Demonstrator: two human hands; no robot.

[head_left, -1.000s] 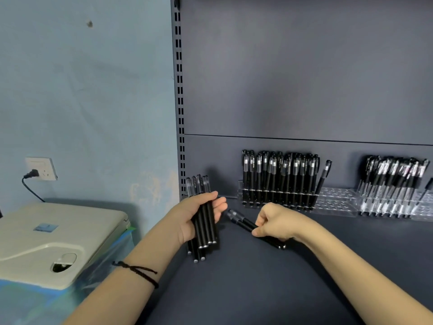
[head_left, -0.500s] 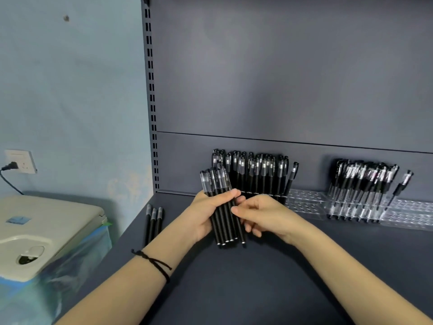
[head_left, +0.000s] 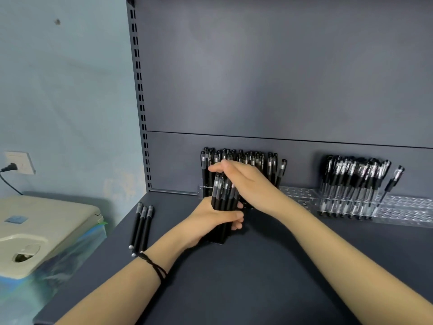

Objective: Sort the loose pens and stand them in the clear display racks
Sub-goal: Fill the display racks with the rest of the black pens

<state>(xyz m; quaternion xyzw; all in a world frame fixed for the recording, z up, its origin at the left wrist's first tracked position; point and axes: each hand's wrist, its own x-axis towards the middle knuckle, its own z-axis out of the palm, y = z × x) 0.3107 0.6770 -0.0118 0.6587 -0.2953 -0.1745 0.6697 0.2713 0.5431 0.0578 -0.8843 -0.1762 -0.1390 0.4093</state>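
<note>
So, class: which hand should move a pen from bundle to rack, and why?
Likely right: the right hand sits atop the bundle by the rack; the left hand grips the bundle.

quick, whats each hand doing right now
left hand: gripping the pen bundle around its lower half.
right hand: open, fingers laid over the bundle's caps.

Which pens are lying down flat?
The three pens at the shelf's left lie flat; the rest stand in racks or the left hand's bundle.
</note>
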